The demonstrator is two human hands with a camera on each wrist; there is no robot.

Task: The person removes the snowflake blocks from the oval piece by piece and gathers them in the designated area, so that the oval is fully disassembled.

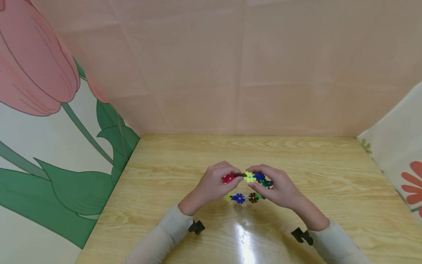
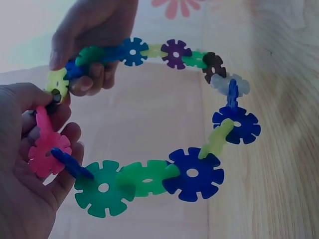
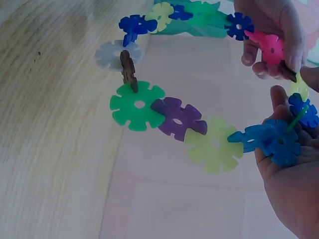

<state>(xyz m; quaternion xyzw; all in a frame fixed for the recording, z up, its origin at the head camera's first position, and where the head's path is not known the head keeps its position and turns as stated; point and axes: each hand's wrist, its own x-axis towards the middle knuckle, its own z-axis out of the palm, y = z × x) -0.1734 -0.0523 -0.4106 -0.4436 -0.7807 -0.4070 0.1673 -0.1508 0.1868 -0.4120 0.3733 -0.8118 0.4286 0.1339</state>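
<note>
A ring of notched plastic snowflake discs hangs between the two hands, its discs slotted together edge to edge in blue, green, purple, yellow, white, pink and brown. My left hand pinches the ring by a dark brown disc, beside a pink disc. My right hand pinches a yellow disc that meets the brown one. Blue discs lie against the right palm in the right wrist view. The lower part of the ring droops toward the table, a white disc among it.
A wood-grain table spreads under the hands. Behind it stands a plain pinkish backdrop, with a tulip-printed panel on the left and a flower-printed panel on the right. Black clips stick out by the cuffs.
</note>
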